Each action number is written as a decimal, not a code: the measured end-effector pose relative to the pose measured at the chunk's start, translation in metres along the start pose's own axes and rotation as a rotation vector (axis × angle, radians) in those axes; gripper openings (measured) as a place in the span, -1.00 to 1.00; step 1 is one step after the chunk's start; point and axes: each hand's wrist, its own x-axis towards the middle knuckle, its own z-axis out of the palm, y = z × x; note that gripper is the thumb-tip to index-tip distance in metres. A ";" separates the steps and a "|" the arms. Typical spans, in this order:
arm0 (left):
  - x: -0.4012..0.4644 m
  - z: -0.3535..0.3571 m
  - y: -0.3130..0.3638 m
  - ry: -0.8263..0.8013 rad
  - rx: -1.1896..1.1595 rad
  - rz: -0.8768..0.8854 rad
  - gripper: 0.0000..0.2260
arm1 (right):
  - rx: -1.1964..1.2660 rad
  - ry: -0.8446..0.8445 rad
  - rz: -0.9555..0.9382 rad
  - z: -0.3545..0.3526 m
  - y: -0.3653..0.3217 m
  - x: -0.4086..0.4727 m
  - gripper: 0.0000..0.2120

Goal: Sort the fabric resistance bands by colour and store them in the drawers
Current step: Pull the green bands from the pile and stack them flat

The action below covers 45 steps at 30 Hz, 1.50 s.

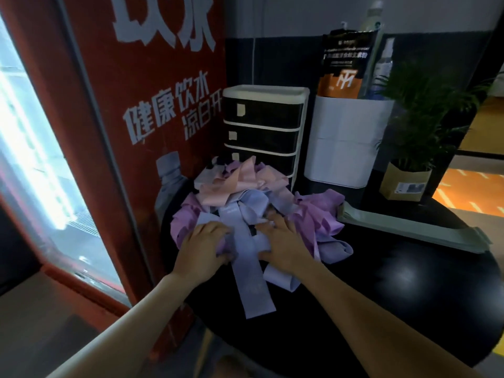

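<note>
A heap of fabric resistance bands lies on the black table: pink ones at the back, purple ones on both sides, light blue ones in front. Behind the heap stands a small drawer unit with dark drawers, all closed; the lowest drawer is partly hidden by bands. My left hand grips a bunch of purple and blue bands at the heap's left front. My right hand lies on the blue bands, fingers spread and thumb curled against them.
A red drinks fridge stands close on the left. A white bin holding bottles and a pouch is right of the drawers. A potted plant and a flat grey-green packet sit at the right.
</note>
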 end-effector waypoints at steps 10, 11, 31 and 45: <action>0.011 -0.002 0.012 0.148 0.141 -0.025 -0.43 | 0.159 0.375 0.123 -0.046 0.043 0.018 -0.86; 0.015 -0.001 0.014 0.192 0.142 -0.012 -0.50 | 0.179 0.401 0.141 -0.054 0.046 0.020 -0.86; 0.053 0.024 0.062 -0.052 0.580 0.433 -0.92 | 0.134 0.123 0.114 -0.045 0.054 0.028 -0.61; 0.097 -0.040 0.081 0.029 -0.908 -0.200 -0.80 | 0.425 0.213 -0.021 -0.090 0.034 0.024 -0.68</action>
